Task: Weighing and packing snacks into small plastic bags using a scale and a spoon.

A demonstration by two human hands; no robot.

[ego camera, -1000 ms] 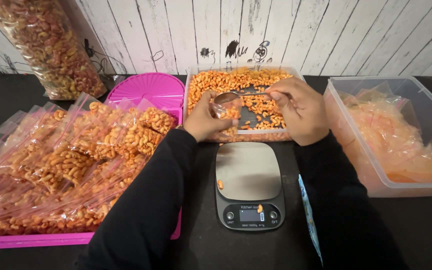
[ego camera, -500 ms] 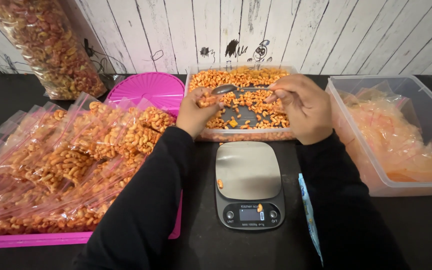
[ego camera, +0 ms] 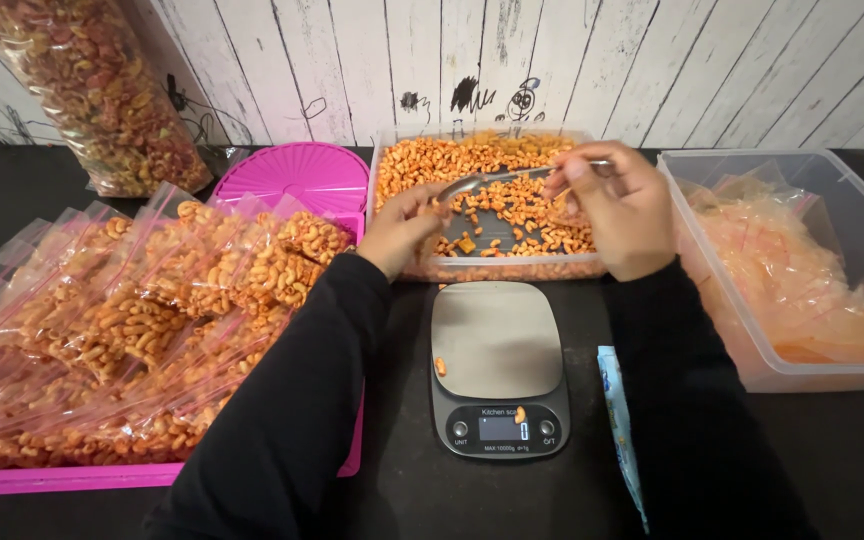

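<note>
Orange-brown snacks (ego camera: 512, 200) fill a clear tub (ego camera: 492, 268); a silver spoon (ego camera: 482, 182) lies over them; pink tray (ego camera: 152, 475) and lid (ego camera: 292, 178), grey scale (ego camera: 497, 345), black sleeves (ego camera: 282, 420), black table (ego camera: 12, 190), whitewashed plank wall (ego camera: 652, 70)

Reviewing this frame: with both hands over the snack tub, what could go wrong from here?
Loose pieces may spill: two snack pieces already lie on the kitchen scale, which could skew a reading. The spoon in the right hand is held high over the clear tub, so snacks could drop past its rim. The left hand sits close to the spoon's bowl and may knock it.
</note>
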